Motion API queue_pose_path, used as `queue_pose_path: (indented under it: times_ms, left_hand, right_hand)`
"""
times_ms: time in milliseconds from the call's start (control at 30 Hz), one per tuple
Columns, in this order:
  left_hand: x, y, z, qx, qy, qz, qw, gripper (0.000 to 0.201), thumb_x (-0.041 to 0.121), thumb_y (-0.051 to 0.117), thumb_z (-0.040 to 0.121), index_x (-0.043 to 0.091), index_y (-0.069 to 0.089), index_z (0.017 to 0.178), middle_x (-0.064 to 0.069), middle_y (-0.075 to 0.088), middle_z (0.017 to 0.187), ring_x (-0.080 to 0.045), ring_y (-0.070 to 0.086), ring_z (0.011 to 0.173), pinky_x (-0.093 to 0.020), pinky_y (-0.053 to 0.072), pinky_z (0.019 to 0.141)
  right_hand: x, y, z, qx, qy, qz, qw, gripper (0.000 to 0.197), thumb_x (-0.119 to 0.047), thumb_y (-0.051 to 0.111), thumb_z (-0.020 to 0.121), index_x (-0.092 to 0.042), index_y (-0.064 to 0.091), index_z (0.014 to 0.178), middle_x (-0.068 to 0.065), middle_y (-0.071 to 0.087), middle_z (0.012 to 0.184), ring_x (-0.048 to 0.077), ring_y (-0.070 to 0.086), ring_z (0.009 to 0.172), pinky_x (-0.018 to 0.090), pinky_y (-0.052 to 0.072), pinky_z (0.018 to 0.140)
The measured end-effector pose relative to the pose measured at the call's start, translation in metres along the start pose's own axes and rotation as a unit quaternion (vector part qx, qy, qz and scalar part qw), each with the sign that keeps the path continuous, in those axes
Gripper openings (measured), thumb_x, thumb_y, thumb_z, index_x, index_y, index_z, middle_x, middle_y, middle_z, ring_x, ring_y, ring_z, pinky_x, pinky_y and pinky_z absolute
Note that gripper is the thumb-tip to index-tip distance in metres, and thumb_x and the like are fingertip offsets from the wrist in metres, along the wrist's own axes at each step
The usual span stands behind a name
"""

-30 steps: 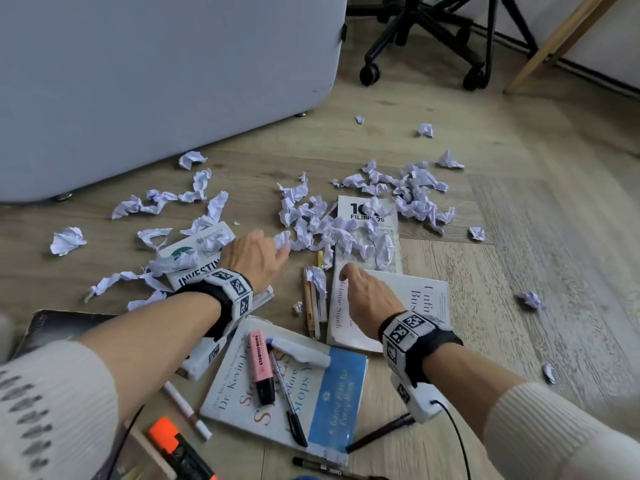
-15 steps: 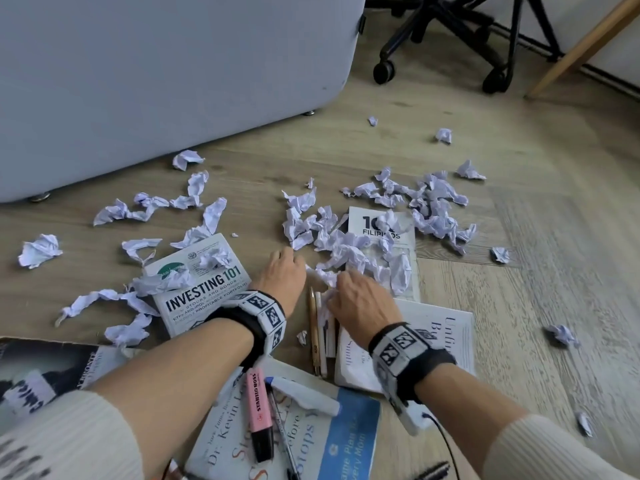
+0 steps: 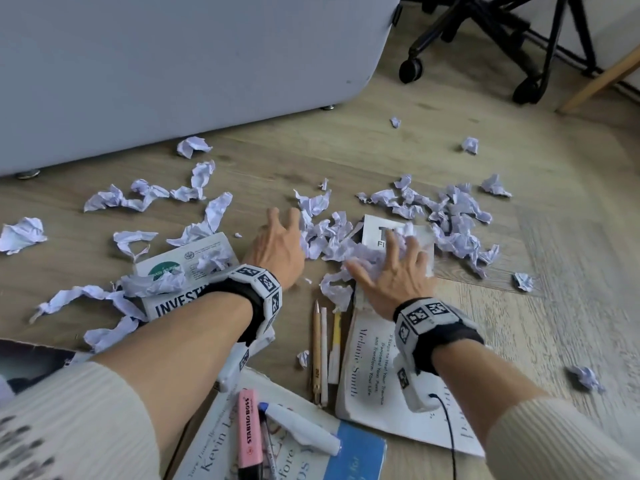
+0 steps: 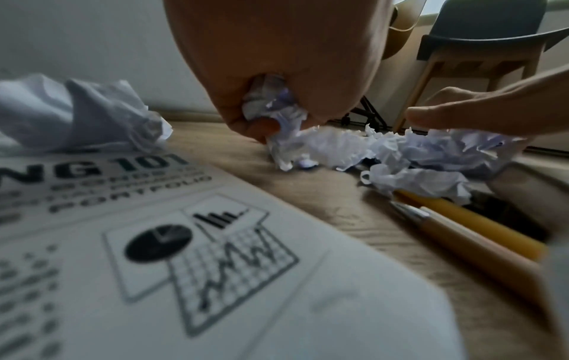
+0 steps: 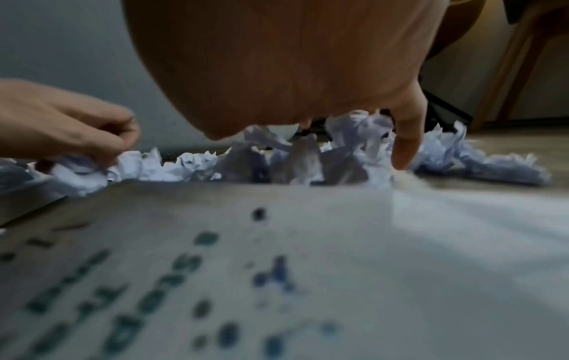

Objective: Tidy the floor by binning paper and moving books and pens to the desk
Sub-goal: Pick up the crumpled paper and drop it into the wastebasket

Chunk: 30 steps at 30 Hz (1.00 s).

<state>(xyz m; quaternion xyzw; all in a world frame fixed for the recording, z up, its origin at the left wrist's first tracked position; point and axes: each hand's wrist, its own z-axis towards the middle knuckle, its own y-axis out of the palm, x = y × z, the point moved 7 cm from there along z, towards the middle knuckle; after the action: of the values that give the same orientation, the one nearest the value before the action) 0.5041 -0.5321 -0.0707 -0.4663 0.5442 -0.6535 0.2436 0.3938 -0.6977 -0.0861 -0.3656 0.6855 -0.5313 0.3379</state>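
Crumpled white paper [image 3: 332, 237] lies in a heap on the wood floor and over a white book [image 3: 375, 230]. My left hand [image 3: 287, 223] is at the heap's left edge, and the left wrist view shows its fingers curled round a wad of paper [image 4: 274, 117]. My right hand [image 3: 398, 247] lies on the heap over the white book, fingers spread and sunk into the paper [image 5: 354, 146]. The Investing 101 book [image 3: 194, 268] lies under my left wrist. Three pens [image 3: 323, 348] lie between my forearms. A Melanie Smith book [image 3: 363, 368] is under my right wrist.
A blue-and-white book [image 3: 221, 441] near me carries a pink highlighter [image 3: 249, 431] and a white marker [image 3: 301, 424]. A dark book [image 3: 31, 362] lies at the left. More paper scraps [image 3: 117, 199] dot the floor. A grey cabinet [image 3: 173, 64] and an office chair base [image 3: 485, 39] stand behind.
Both hands have moved forward from the books into the paper heap. The left hand has curled round paper, and the right hand has spread over the pile. The view has moved closer.
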Motion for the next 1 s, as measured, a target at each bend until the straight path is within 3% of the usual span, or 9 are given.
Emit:
queue_pose_path:
  times_ms: [100,167,233,300,400,533,667,800,1000]
  left_hand:
    - [0.009,0.021,0.002,-0.068,0.044,0.027,0.996,0.095,-0.005,0.048,0.084,0.042,-0.002,0.149,-0.022,-0.007,0.154,-0.018,0.046,0.075,-0.028,0.039,0.056]
    - [0.016,0.034,0.004,-0.108,0.069,0.06,0.99,0.1,-0.005,0.049,0.084,0.05,-0.005,0.147,-0.015,-0.017,0.157,-0.022,0.051,0.082,-0.03,0.045,0.06]
    - [0.021,0.043,0.006,-0.126,0.081,0.071,0.986,0.08,0.004,0.049,0.087,0.043,0.014,0.147,-0.011,0.001,0.156,-0.028,0.049,0.1,-0.036,0.047,0.076]
    - [0.028,0.042,0.005,-0.104,0.099,0.064,0.987,0.06,0.012,0.049,0.087,0.032,0.03,0.141,-0.01,0.021,0.144,-0.029,0.048,0.1,-0.037,0.046,0.076]
    - [0.04,0.039,-0.001,-0.089,0.121,0.081,0.985,0.041,0.024,0.05,0.089,0.018,0.038,0.128,-0.011,0.031,0.127,-0.03,0.05,0.095,-0.035,0.037,0.065]
    - [0.041,0.046,-0.006,-0.126,0.115,0.114,0.979,0.024,0.017,0.043,0.097,0.012,0.041,0.12,-0.016,0.043,0.115,-0.036,0.058,0.095,-0.04,0.042,0.066]
    - [0.037,0.038,-0.013,-0.149,0.151,0.126,0.969,0.025,0.027,0.045,0.098,0.01,0.048,0.115,-0.016,0.057,0.11,-0.037,0.06,0.097,-0.041,0.046,0.072]
    - [0.03,-0.003,-0.022,-0.129,0.178,0.11,0.969,0.034,0.039,0.049,0.096,0.008,0.053,0.109,-0.013,0.062,0.098,-0.03,0.062,0.089,-0.036,0.051,0.077]
    - [0.012,-0.095,-0.054,-0.058,0.176,0.092,0.978,0.029,0.041,0.046,0.096,0.018,0.037,0.082,-0.002,0.051,0.076,-0.019,0.051,0.069,-0.025,0.031,0.054]
  right_hand:
    - [-0.024,0.012,0.004,-0.016,-0.047,0.006,0.999,0.085,-0.082,0.028,0.079,-0.039,0.005,0.148,0.008,-0.004,0.158,0.036,0.01,0.142,0.06,0.026,0.108]
    - [-0.03,0.015,0.008,-0.012,-0.054,-0.029,0.998,0.081,-0.075,0.032,0.084,-0.042,-0.004,0.148,0.006,0.002,0.156,0.034,0.015,0.139,0.059,0.029,0.103]
    - [-0.034,0.012,0.011,0.019,-0.076,-0.058,0.995,0.065,-0.059,0.039,0.09,-0.04,0.012,0.146,0.008,0.018,0.145,0.033,0.027,0.129,0.052,0.037,0.096]
    - [-0.04,0.008,0.011,0.04,-0.107,-0.06,0.992,0.05,-0.042,0.049,0.091,-0.035,0.03,0.136,0.011,0.027,0.133,0.033,0.033,0.12,0.044,0.046,0.087]
    - [-0.045,0.01,0.009,0.023,-0.149,-0.089,0.985,0.058,-0.014,0.052,0.086,-0.025,0.029,0.138,0.016,0.028,0.13,0.034,0.037,0.109,0.036,0.048,0.08]
    - [-0.053,0.006,0.001,0.001,-0.18,-0.044,0.983,0.062,0.004,0.046,0.087,-0.018,0.026,0.142,0.014,0.03,0.123,0.022,0.047,0.081,0.031,0.049,0.072]
    - [-0.048,-0.011,-0.006,0.007,-0.147,0.05,0.988,0.026,-0.013,0.059,0.09,-0.012,0.044,0.113,0.005,0.04,0.104,0.02,0.052,0.075,0.025,0.038,0.06]
    - [-0.03,-0.05,-0.019,0.058,-0.094,0.144,0.983,0.021,-0.02,0.06,0.089,-0.008,0.052,0.104,0.005,0.047,0.092,0.019,0.044,0.077,0.023,0.028,0.056]
    - [-0.066,-0.115,-0.05,0.11,-0.131,0.194,0.966,0.017,-0.022,0.059,0.086,-0.009,0.055,0.095,0.009,0.06,0.083,0.026,0.054,0.075,0.032,0.043,0.063]
